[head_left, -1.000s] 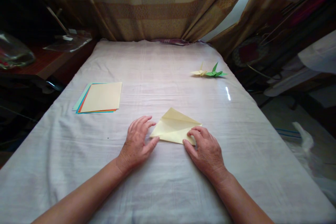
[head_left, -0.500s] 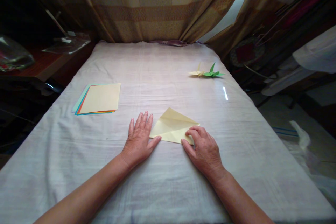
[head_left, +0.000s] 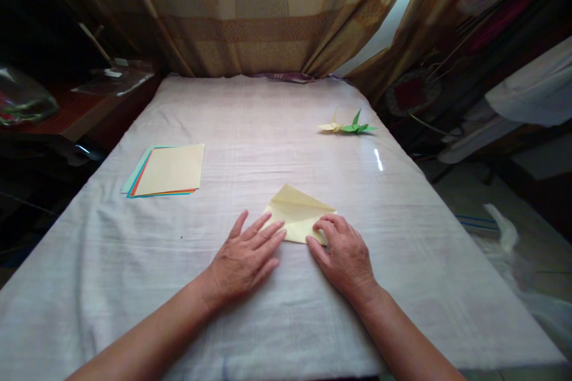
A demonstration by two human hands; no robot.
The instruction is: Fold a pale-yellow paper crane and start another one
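A folded sheet of pale yellow origami paper (head_left: 297, 214) lies on the cloth in front of me, creased, with one corner pointing away. My left hand (head_left: 246, 253) rests with its fingers spread, the fingertips lying over the paper's left part and hiding that corner. At the right corner, my right hand (head_left: 344, 250) pinches the paper's near edge between thumb and fingers. The fingers cover the corner itself.
A stack of coloured paper squares (head_left: 172, 169), cream on top, lies to the left. Two folded paper cranes, one cream (head_left: 331, 127) and one green (head_left: 358, 128), stand at the back right. A white cloth (head_left: 214, 321) covers the table; curtains (head_left: 268, 30) hang behind it.
My left hand has turned and slid right, its fingers moving from beside the paper onto its left part. My right hand keeps hold of the right corner. The view has shifted slightly.
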